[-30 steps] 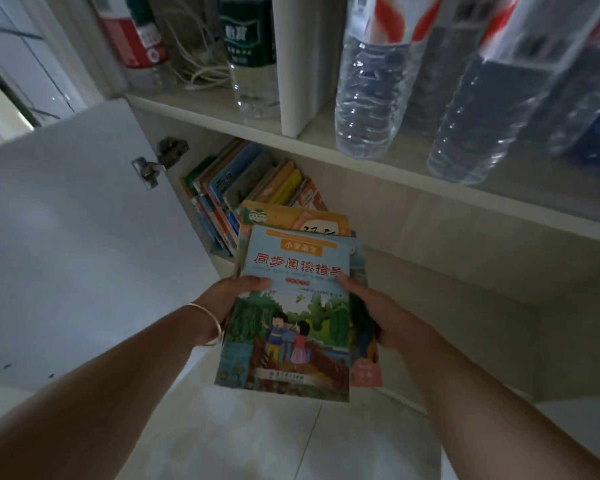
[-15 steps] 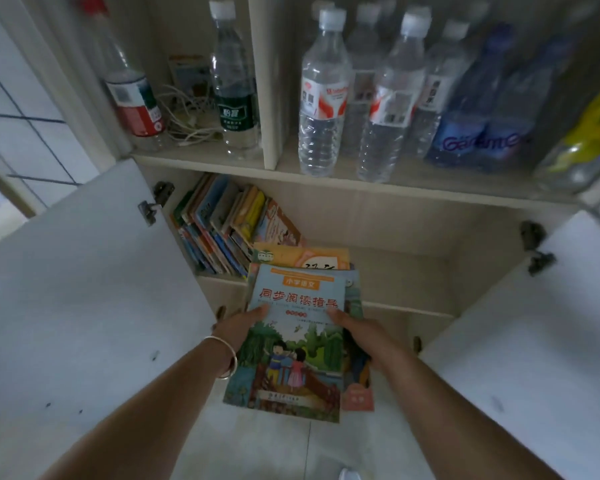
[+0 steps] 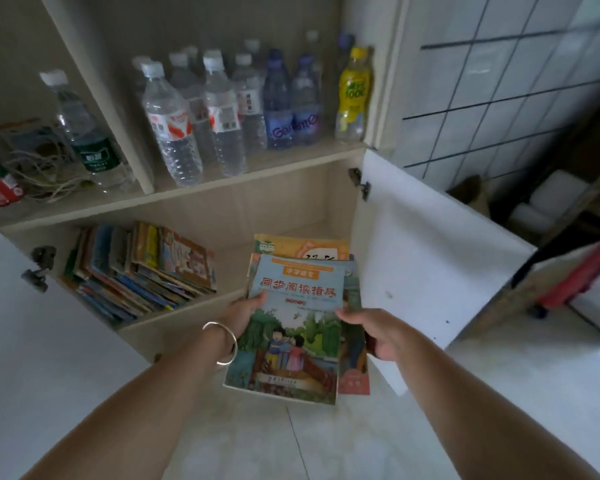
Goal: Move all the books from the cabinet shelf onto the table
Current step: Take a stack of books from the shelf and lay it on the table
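I hold a small stack of books (image 3: 291, 327) in front of the open cabinet, clear of the lower shelf (image 3: 222, 271); the top one has a blue cover with red characters and two children. My left hand (image 3: 246, 311), with a bangle on the wrist, grips the stack's left edge. On the right edge my right hand (image 3: 371, 329) grips it too. A leaning row of several more books (image 3: 142, 268) stays at the left end of the lower shelf. No table is in view.
Two white cabinet doors stand open, the left door (image 3: 32, 341) and the right door (image 3: 430, 258). The upper shelf carries several water bottles (image 3: 194, 123) and a yellow drink bottle (image 3: 354, 95). A tiled wall (image 3: 499, 81) lies to the right, pale floor tiles (image 3: 326, 441) below.
The stack has come out of the shelf toward me in both hands. My view has pulled back and swung right, bringing the right door and tiled wall into sight.
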